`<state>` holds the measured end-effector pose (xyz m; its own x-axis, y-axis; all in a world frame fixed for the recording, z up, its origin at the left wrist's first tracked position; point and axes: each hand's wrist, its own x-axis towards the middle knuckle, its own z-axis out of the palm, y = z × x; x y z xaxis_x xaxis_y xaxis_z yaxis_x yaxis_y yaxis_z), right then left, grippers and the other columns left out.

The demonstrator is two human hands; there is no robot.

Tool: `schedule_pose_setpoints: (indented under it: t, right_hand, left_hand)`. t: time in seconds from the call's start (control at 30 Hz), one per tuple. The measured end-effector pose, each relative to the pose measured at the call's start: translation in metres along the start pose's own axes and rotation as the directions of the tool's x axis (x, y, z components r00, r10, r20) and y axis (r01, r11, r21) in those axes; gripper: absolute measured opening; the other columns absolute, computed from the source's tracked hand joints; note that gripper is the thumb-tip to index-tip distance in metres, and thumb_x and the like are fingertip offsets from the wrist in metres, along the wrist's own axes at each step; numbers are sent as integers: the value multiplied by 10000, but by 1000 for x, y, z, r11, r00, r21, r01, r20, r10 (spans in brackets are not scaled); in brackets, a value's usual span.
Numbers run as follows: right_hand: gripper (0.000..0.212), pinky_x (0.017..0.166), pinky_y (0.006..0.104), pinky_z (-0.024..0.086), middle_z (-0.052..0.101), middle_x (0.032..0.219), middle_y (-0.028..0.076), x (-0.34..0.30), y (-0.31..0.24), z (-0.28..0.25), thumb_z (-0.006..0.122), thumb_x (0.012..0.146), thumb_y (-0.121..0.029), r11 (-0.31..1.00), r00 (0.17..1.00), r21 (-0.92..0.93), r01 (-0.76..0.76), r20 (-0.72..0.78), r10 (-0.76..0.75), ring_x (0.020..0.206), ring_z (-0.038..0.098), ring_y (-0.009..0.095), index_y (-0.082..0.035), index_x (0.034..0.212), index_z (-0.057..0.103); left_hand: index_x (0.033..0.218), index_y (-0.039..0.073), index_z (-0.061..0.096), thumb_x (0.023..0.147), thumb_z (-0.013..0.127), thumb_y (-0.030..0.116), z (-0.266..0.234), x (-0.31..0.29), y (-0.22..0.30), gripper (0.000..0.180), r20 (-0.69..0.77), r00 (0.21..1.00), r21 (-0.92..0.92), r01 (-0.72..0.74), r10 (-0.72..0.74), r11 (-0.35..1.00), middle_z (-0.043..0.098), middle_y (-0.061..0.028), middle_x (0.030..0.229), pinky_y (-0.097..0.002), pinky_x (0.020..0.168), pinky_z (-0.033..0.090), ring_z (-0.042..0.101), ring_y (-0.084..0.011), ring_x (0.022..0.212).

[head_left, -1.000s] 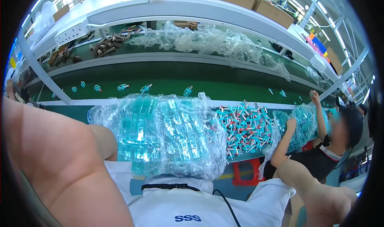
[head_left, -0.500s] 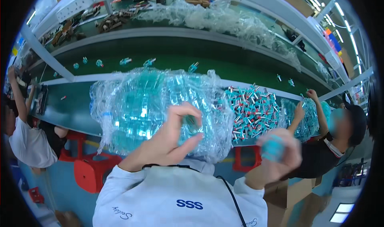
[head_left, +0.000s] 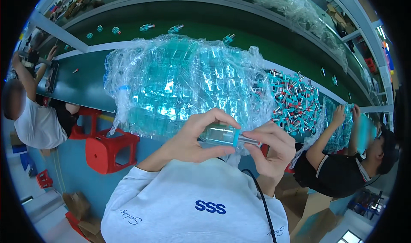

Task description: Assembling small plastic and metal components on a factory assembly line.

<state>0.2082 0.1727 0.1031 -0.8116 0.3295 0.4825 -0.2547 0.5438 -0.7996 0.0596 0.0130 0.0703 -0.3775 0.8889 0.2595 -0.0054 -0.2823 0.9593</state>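
Observation:
Before my chest, my left hand is closed around a clear plastic cup-like cylinder with a teal ring at its right end. My right hand pinches a small silver tube with a reddish tip. The tube meets the cylinder's teal end; how far it goes in is hidden by the fingers. Just beyond my hands lies a big clear plastic bag full of teal-tinted clear parts. To its right is a heap of small teal, silver and red pieces.
A green conveyor belt runs behind the bench, with several teal pieces spaced along it. Co-workers sit at left and right. A red stool stands below left, and cardboard boxes at lower right.
My right hand has come left from beside the heap to meet my left hand, and the silver tube now touches the cylinder's teal end. The view has shifted, so the bench appears higher.

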Motion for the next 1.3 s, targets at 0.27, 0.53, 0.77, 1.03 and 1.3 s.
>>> schedule_pose_setpoints:
  t: [0.27,0.53,0.77,1.03,1.3]
  right_hand:
    - [320,552,256,423,690,794,136,-6,4,-1,719,604,99,1000,1000,-4,19,17,-19,628,609,181,68,921,746]
    - [325,556,255,462,700,816,151,-15,19,1,715,607,108,995,997,52,80,6,-81,634,646,200,77,929,749]
    - [305,559,259,466,700,814,156,-24,24,5,724,621,112,992,998,112,54,16,-56,637,647,199,79,923,749]
    - [297,629,294,473,705,829,185,-31,22,-4,762,661,85,994,996,109,-18,-89,28,672,653,235,106,954,716]
    - [263,594,292,510,703,782,201,-25,10,-8,764,625,121,997,997,78,7,-75,-1,658,682,251,111,881,707]
  left_hand:
    - [1131,43,636,744,864,87,-3,3,-1,451,72,996,132,-60,50,989,617,-60,890,-281,669,439,593,-151,768]
    - [1127,33,617,773,842,86,1,7,-4,422,117,991,69,52,-60,996,578,-52,859,-276,658,424,569,-141,747]
    - [1129,34,602,765,839,76,3,6,-9,436,177,983,90,29,-45,995,615,-66,922,-282,698,460,608,-150,808]
    - [1153,32,610,721,863,55,2,5,-4,501,84,971,-41,227,-223,973,657,-78,995,-288,747,486,643,-172,872]
    - [1053,-24,759,645,916,79,0,6,-11,449,-3,977,233,-206,212,950,734,-144,889,-279,629,529,701,-208,751]
